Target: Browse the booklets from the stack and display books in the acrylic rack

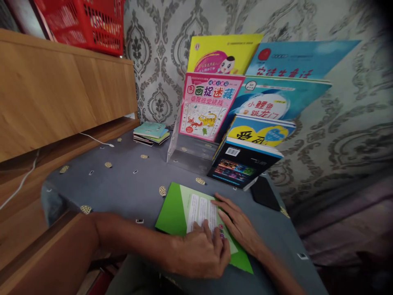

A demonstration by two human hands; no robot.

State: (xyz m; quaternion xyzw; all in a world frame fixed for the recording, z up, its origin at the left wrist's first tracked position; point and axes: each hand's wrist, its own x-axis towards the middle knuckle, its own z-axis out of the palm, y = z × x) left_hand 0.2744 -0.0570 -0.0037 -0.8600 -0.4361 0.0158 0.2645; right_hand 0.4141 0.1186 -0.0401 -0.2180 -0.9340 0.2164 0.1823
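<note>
Pressing flat on a green booklet [184, 213] near the front edge of the grey desk [123, 184]: left hand [201, 254] with fingers [211, 231] spread on the printed page, right hand [238, 223] laid open beside it, neither gripping anything. Lying close behind, a dark book [242, 166] tilted off the leaning row of picture books [208, 106] on the clear stand [187, 153]. Risky, probably: sliding the booklet forward could nudge that dark book and topple the leaning row. Sitting just beyond the right hand, a black phone [265, 192], liable to be knocked toward the desk edge.
</note>
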